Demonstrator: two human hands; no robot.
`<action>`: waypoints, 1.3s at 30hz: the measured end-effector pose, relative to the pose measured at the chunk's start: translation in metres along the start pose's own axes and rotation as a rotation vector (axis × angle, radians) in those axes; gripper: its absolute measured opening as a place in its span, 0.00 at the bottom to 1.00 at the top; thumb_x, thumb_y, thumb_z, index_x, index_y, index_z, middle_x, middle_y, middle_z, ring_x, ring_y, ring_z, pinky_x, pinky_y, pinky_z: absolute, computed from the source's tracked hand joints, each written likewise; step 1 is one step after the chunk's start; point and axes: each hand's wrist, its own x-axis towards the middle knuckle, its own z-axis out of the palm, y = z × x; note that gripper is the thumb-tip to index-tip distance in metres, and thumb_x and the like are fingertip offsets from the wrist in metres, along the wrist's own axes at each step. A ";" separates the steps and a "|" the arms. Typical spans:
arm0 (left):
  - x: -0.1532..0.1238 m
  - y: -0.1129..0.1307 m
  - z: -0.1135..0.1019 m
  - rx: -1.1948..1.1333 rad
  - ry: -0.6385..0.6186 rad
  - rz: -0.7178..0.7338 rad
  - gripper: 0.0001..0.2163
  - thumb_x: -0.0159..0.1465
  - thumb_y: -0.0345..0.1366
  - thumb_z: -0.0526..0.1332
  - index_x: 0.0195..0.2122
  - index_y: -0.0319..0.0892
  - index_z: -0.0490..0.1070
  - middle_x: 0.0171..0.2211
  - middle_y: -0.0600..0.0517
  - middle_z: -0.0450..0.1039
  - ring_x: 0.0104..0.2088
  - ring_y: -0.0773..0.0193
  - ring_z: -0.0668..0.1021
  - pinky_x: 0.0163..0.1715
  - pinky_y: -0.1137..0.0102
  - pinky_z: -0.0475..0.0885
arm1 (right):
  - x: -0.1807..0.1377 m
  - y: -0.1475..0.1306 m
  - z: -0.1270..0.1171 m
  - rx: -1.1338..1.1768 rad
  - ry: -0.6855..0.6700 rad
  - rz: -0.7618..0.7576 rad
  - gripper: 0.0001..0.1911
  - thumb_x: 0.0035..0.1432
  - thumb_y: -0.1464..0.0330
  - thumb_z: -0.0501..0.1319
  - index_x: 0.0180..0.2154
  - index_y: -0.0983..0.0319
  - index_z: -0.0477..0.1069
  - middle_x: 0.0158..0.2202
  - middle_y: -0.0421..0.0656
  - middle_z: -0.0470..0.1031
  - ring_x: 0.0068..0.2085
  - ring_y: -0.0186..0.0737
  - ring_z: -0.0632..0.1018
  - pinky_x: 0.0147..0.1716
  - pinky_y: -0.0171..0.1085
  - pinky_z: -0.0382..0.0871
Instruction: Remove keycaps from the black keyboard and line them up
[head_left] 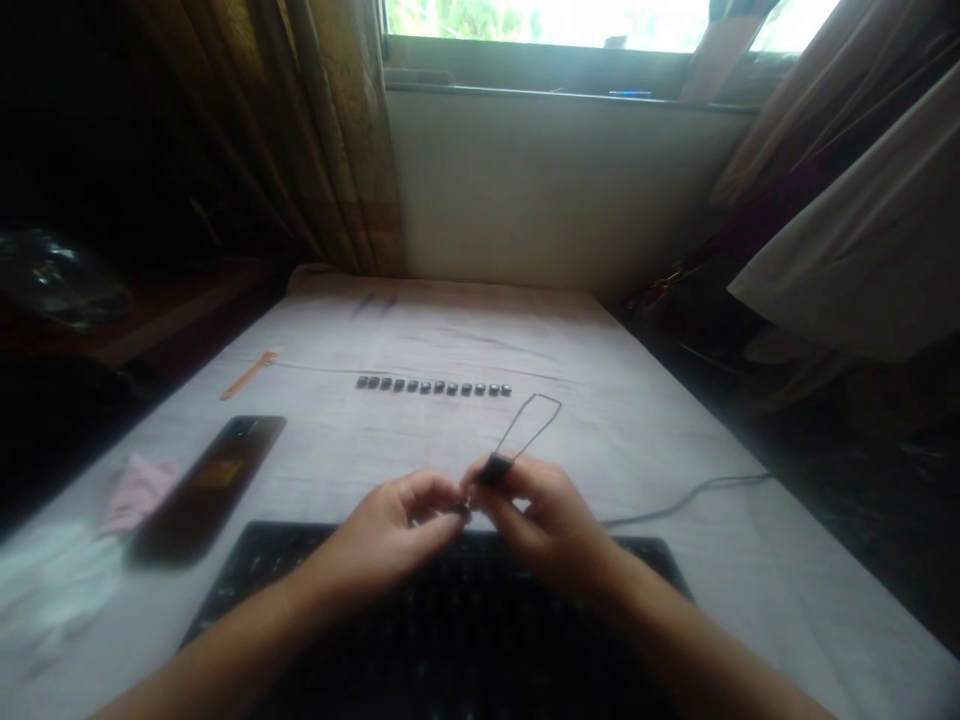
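Observation:
My right hand [551,518] pinches a wire keycap puller [525,432] by its dark handle, its thin wire loop pointing up and away. My left hand [390,535] meets it from the left, fingertips pinched on something small and dark between the two hands; I cannot make out what it is. Both hands hover over the far edge of a black keyboard [420,640]. A row of several dark keycaps [433,387] lies on the table beyond the hands.
A dark phone [210,485] lies left of the keyboard, with a pink cloth [136,490] and white tissue [52,585] further left. An orange tool [247,375] lies at the far left. A cable [690,492] runs right. Curtains and a window wall stand behind the table [675,420].

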 end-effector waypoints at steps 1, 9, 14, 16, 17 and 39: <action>0.000 0.001 0.000 -0.002 -0.004 -0.022 0.10 0.59 0.41 0.63 0.39 0.45 0.74 0.36 0.51 0.77 0.35 0.60 0.76 0.37 0.65 0.70 | 0.000 0.000 0.001 0.000 0.011 -0.012 0.06 0.60 0.72 0.58 0.32 0.62 0.72 0.28 0.42 0.76 0.30 0.36 0.76 0.31 0.35 0.71; -0.002 0.010 -0.002 0.050 0.005 -0.134 0.14 0.58 0.40 0.62 0.44 0.42 0.74 0.36 0.52 0.77 0.32 0.63 0.76 0.33 0.69 0.69 | -0.001 0.017 -0.003 -0.244 0.144 -0.078 0.07 0.59 0.72 0.59 0.37 0.63 0.76 0.30 0.44 0.74 0.30 0.36 0.75 0.29 0.34 0.71; 0.001 0.011 -0.012 0.070 0.095 -0.150 0.14 0.58 0.43 0.62 0.42 0.41 0.74 0.31 0.52 0.77 0.29 0.64 0.75 0.29 0.71 0.67 | -0.004 0.020 -0.011 -0.462 -0.182 -0.053 0.13 0.54 0.78 0.60 0.39 0.59 0.78 0.31 0.42 0.77 0.28 0.33 0.76 0.28 0.31 0.68; 0.001 0.010 -0.015 0.081 0.137 -0.162 0.15 0.57 0.43 0.62 0.43 0.41 0.74 0.31 0.51 0.77 0.29 0.63 0.75 0.28 0.71 0.67 | -0.005 0.017 -0.009 -0.578 -0.292 -0.047 0.14 0.54 0.79 0.59 0.38 0.58 0.78 0.31 0.42 0.77 0.28 0.33 0.76 0.27 0.30 0.67; 0.002 0.010 -0.016 0.086 0.154 -0.169 0.16 0.57 0.43 0.62 0.43 0.41 0.74 0.31 0.51 0.77 0.29 0.63 0.75 0.27 0.71 0.67 | -0.005 0.014 -0.008 -0.639 -0.337 -0.051 0.13 0.55 0.78 0.58 0.37 0.58 0.78 0.30 0.42 0.77 0.28 0.33 0.75 0.27 0.30 0.66; 0.000 0.008 -0.010 0.027 0.095 -0.140 0.12 0.57 0.43 0.64 0.38 0.42 0.73 0.32 0.53 0.78 0.31 0.62 0.76 0.28 0.72 0.66 | -0.007 0.000 -0.009 -0.724 -0.234 -0.092 0.08 0.58 0.74 0.60 0.40 0.61 0.74 0.30 0.43 0.78 0.28 0.37 0.77 0.26 0.32 0.65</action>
